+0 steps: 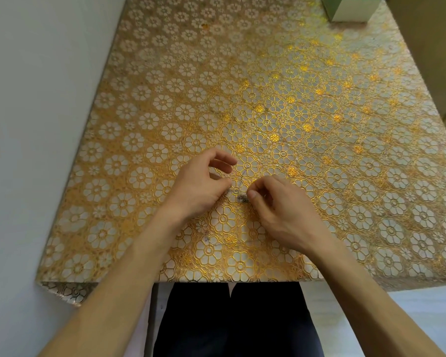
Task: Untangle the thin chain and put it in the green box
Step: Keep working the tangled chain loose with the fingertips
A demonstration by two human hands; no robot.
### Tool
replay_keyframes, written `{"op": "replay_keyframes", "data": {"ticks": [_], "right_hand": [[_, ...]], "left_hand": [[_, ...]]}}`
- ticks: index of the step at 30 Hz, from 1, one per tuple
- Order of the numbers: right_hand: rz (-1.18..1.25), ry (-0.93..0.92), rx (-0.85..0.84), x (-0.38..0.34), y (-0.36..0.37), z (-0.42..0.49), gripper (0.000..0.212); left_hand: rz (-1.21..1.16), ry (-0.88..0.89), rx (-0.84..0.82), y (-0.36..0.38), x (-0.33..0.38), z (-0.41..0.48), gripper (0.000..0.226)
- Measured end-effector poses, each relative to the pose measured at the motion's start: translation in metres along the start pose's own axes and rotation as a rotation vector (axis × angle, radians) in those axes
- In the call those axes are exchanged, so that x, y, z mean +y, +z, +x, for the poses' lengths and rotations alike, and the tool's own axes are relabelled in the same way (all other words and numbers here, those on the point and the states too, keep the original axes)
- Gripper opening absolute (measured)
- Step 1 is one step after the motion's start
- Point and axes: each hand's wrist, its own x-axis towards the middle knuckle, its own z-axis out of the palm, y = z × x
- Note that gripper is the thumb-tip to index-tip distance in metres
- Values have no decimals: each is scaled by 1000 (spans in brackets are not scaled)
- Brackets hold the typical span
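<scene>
Fingers of the left hand [198, 185] and right hand [281, 210] curl inward, thumb and forefinger of each pinching the thin chain [240, 197], a small tangled clump on the flowered tablecloth [319, 124] between them. Well apart, the green box [350, 9] stands at the tablecloth's far right corner.

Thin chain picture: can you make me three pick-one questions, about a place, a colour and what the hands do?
1. Where is the pale green cardboard box? A) far right corner B) near edge C) under a hand
2. Flower outlines on the floral tablecloth are: A) blue B) gold C) red
3. The thin silvery tangled chain is: A) in the box B) hanging off the edge C) pinched by both hands

Answers: A, it sits top right, far from the hands. B, they shine gold. C, the left hand and right hand pinch the tangle.
</scene>
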Motion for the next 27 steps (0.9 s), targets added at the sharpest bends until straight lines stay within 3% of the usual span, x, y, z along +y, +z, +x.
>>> {"op": "replay_keyframes", "data": {"ticks": [11, 19, 27], "right_hand": [[96, -2, 39, 4, 7, 6, 8], [244, 53, -23, 7, 1, 9, 12], [368, 64, -20, -6, -7, 6, 9]], "left_hand": [[290, 252, 13, 6, -10, -8, 19], [347, 282, -27, 9, -15, -3, 21], [255, 231, -61, 0, -6, -6, 13]]}}
